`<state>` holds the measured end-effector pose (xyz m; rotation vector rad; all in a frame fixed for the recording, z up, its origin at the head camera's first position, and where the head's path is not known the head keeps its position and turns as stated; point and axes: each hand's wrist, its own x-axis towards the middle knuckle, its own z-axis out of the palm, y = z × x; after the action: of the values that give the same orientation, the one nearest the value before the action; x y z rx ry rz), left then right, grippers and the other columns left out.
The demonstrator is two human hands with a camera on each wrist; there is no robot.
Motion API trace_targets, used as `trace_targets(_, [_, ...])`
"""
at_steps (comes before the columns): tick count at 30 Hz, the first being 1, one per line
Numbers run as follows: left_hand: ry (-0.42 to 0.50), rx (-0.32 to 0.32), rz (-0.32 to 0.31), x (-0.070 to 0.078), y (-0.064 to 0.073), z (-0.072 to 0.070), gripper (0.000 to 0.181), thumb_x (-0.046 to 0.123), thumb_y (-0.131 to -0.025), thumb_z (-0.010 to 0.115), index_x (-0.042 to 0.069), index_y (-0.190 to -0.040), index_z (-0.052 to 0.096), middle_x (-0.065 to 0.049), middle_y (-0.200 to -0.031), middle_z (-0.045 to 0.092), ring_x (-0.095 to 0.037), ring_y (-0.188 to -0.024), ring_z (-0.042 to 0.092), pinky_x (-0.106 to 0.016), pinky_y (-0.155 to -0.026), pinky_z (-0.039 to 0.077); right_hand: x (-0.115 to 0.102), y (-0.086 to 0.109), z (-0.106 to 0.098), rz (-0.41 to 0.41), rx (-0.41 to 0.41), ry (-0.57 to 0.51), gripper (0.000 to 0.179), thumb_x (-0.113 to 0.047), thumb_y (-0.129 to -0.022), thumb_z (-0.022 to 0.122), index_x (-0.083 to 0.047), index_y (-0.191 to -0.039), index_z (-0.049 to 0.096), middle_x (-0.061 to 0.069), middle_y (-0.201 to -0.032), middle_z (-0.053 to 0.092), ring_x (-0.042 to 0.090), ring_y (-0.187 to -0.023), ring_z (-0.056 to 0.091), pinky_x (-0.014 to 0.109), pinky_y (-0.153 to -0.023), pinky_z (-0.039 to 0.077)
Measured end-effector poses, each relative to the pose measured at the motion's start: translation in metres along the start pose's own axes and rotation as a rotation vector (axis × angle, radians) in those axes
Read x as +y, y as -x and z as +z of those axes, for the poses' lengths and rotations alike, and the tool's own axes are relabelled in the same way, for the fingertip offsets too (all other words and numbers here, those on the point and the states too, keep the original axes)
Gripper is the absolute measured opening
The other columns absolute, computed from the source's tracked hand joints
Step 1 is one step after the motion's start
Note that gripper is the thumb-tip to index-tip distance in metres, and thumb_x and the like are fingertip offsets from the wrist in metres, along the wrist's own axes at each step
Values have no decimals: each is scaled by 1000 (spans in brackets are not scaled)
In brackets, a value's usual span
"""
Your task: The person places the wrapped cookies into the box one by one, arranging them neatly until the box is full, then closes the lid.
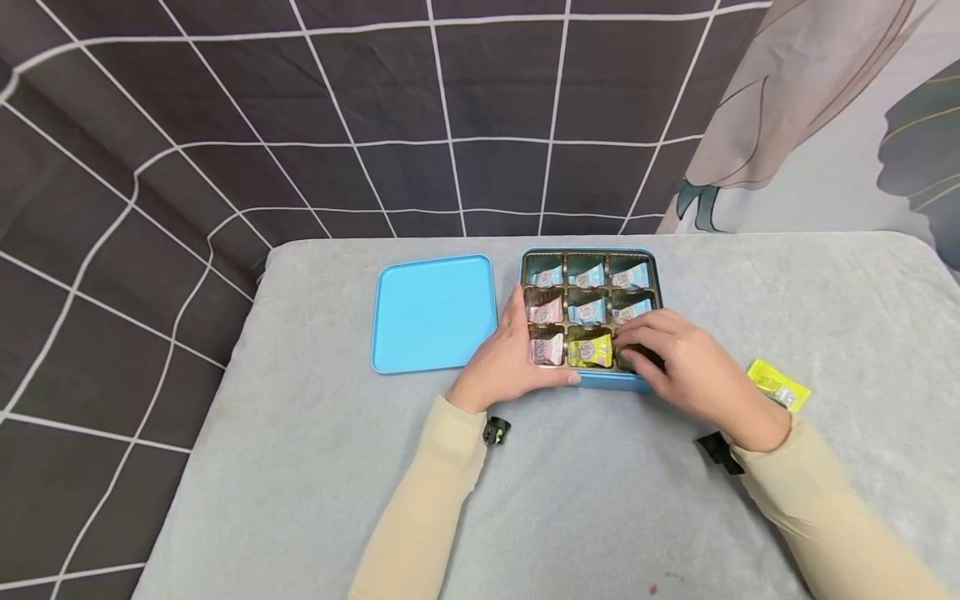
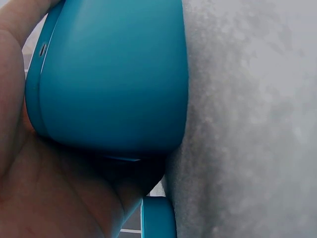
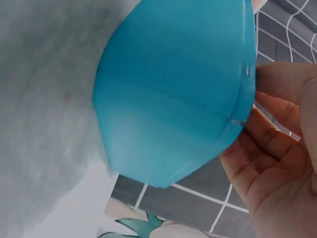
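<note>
A blue tin box [image 1: 611,381] with a dark gold divided tray holds wrapped candies. My left hand [image 1: 498,358] grips its near left corner, thumb along the front wall and fingers up the left side. Over the near right compartment is my right hand [image 1: 701,371], fingers bent down inside the rim; its fingertips are partly hidden, so I cannot tell whether they pinch anything. A yellow candy [image 1: 591,351] lies in the near middle compartment, close beside those fingertips. Pink candies [image 1: 546,311] fill the left column's lower two compartments; blue candies [image 1: 587,312] occupy several others.
A blue lid [image 1: 435,317] lies flat on the grey cloth-covered table [image 1: 300,467], left of the box. Another yellow-wrapped candy [image 1: 780,385] rests on the cloth near my right wrist. A dark checked curtain [image 1: 375,100] hangs behind the table and along its left.
</note>
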<state>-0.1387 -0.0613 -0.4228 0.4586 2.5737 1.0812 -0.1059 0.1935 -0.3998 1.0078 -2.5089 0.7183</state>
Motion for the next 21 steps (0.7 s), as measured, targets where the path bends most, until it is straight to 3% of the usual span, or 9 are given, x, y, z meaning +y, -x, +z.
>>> trace_targets(9, [-3,-3,-3,1,0,0,142,65,-72,81,13,-159,-17,-6,-168,-12,-19,-153,2,-43,-115,31,4,13,-10,47,-5,64,21,2,-79,76,-3,-100,74,6,-104,70,26,-102,62,39,-91,45])
trace_targets(15, [-4,-5,-6,1,1,0,142,65,-72,81,13,-159,-18,-6,-168,-12,-19,-153,2,-44,-115,32,7,25,-17,59,30,57,23,1,-80,73,-4,-103,74,6,-106,70,26,-104,61,27,-97,38])
trace_targets(19, [-2,-3,-2,0,1,0,142,66,-72,81,12,-160,-17,-5,-168,-12,-19,-153,1,-44,-115,32,11,31,-22,47,53,40,18,-12,-91,64,-5,-105,74,6,-107,70,28,-105,61,19,-103,31])
trace_targets(21, [-1,-1,3,0,0,0,142,66,-72,81,12,-159,-17,-5,-168,-13,-18,-153,1,-44,-115,32,13,33,-24,46,60,33,26,-24,-99,56,-5,-105,73,7,-108,69,29,-105,60,16,-105,29])
